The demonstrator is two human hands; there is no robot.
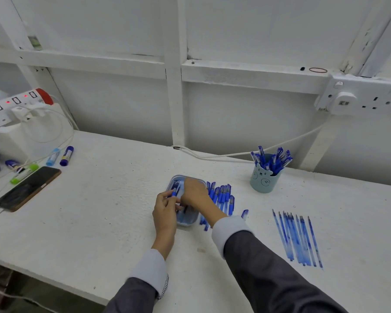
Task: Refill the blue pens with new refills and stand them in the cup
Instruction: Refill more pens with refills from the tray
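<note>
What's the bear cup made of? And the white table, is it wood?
The bear cup looks like matte pale-blue plastic: smooth, even colour, moulded ears and face. The table seems to be painted board, probably wood: flat white coat with scuffs and specks.

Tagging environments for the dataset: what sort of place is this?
Probably a makeshift workbench in a workshop or back room: a bare white-painted table, a framed panel wall with a surface-mounted socket, and a loaded power strip.
</note>
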